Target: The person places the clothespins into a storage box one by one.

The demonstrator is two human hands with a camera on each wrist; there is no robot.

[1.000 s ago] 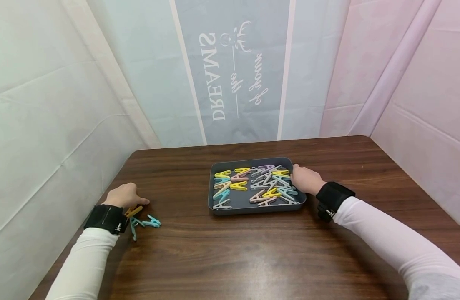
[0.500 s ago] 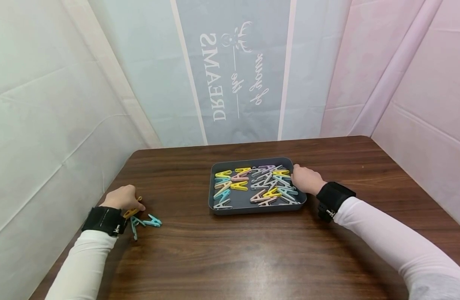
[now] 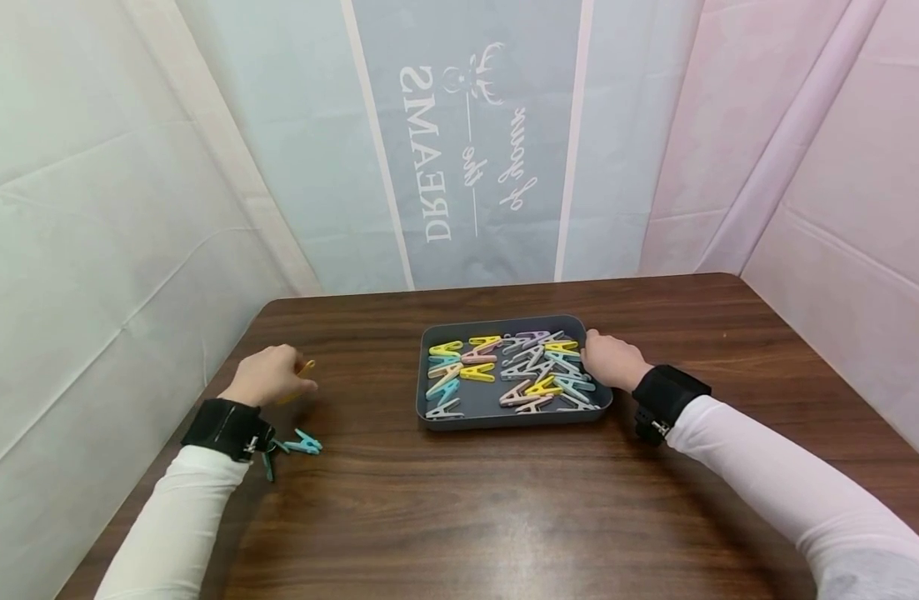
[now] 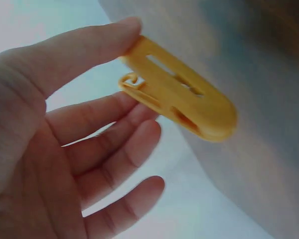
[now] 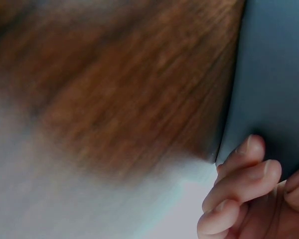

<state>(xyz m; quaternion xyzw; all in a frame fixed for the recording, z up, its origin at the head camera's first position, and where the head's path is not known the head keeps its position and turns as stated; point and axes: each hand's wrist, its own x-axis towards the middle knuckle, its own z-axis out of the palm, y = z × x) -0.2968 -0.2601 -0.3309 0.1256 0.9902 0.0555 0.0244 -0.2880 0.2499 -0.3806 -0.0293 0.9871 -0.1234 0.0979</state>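
My left hand [image 3: 264, 377] pinches a yellow clothespin [image 4: 184, 92] between thumb and index finger above the left part of the table. In the left wrist view the thumb lies on one handle and the fingers on the other. The remaining fingers are loosely bent. Two teal clothespins lie on the table just below the left wrist: one [image 3: 304, 443] in full view, the other [image 3: 268, 467] partly hidden by the wristband. At the right end of a grey tray [image 3: 515, 421], my right hand [image 3: 612, 360] grips the wall, its fingers curled against the outer side.
Inside the tray lie several clothespins, among them yellow [image 3: 477, 372], pink [image 3: 479, 357], teal [image 3: 447, 390] and grey ones [image 3: 446, 408]. The brown wooden table [image 3: 459, 508] ends at fabric walls on the left, right and back.
My left hand took hold of the yellow clothespin beside the teal ones, lifted it and moved away from them toward the back and slightly right. The right hand and tray stayed in place.
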